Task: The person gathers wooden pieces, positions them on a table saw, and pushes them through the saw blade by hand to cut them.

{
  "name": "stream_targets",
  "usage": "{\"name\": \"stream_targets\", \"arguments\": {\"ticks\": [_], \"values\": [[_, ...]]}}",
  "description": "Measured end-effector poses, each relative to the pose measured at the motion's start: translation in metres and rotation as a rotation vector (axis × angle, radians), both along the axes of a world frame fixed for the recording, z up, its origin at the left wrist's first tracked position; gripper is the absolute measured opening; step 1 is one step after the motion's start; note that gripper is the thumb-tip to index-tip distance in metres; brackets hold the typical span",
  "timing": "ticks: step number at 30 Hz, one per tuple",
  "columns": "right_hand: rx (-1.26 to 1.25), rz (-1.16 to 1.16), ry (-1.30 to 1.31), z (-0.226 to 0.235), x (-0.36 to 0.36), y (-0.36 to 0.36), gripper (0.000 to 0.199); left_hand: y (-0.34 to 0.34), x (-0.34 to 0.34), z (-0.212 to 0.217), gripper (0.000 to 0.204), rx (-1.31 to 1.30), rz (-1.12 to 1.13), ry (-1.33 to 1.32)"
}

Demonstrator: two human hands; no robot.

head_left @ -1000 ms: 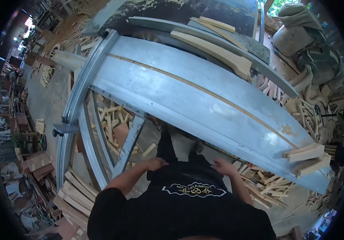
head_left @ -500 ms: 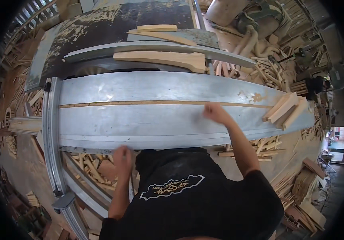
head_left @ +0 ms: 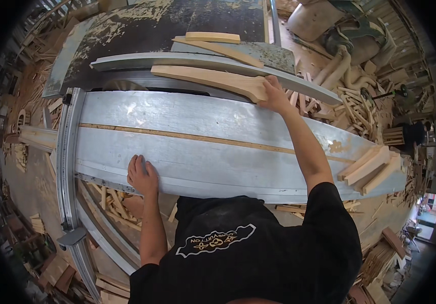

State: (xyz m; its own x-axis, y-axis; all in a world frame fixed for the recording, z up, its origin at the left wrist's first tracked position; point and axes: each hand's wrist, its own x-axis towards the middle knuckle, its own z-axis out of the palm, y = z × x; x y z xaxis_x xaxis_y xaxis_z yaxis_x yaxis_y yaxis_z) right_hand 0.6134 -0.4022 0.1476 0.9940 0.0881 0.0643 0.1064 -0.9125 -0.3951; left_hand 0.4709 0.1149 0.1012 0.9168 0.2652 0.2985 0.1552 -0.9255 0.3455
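Observation:
My right hand [head_left: 275, 95] is closed round the wide right end of a pale, curved wooden piece [head_left: 203, 78], shaped like a chair leg. This piece lies along the far side of the sliding metal saw table [head_left: 187, 162], next to the long grey fence [head_left: 177, 62]. Part of a round saw blade [head_left: 121, 86] shows to the left of the wood. My left hand [head_left: 143, 176] is over the near left part of the metal table, with thumb and fingers apart and nothing visible held.
Shorter cut wooden pieces [head_left: 370, 168] lie at the table's right end. Two thin strips, including a straight one [head_left: 213, 37], rest beyond the fence. A metal crossbar [head_left: 67, 162] spans the left side. Offcuts [head_left: 352, 109] cover the floor at the right.
My right hand has reached forward from the table's middle and taken hold of the wooden piece's right end. My left hand has moved from the near edge forward over the table.

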Motion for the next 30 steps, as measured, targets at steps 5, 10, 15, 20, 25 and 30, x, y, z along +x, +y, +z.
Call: {"name": "stream_targets", "arguments": {"ticks": [5,10,15,20,25,30], "values": [[-0.073,-0.044,0.048,0.016,0.001,-0.003,0.078,-0.004,0.003,-0.005,0.035,0.049,0.0,-0.03],[0.037,0.062,0.035,0.011,-0.003,-0.015,0.078,-0.008,0.004,-0.001,0.036,0.026,-0.018,0.018],[-0.032,-0.144,-0.059,0.023,-0.016,0.008,0.07,-0.003,0.001,-0.002,0.035,0.022,-0.003,0.031],[0.03,0.059,-0.047,0.011,-0.011,-0.007,0.059,-0.005,0.003,-0.004,0.035,0.016,-0.006,0.012],[0.103,0.218,-0.13,0.016,-0.002,-0.015,0.06,-0.005,0.004,-0.001,0.034,0.005,0.021,-0.024],[0.187,0.2,-0.108,0.011,0.006,0.013,0.057,-0.006,0.003,0.0,0.033,-0.027,0.01,-0.026]]}}
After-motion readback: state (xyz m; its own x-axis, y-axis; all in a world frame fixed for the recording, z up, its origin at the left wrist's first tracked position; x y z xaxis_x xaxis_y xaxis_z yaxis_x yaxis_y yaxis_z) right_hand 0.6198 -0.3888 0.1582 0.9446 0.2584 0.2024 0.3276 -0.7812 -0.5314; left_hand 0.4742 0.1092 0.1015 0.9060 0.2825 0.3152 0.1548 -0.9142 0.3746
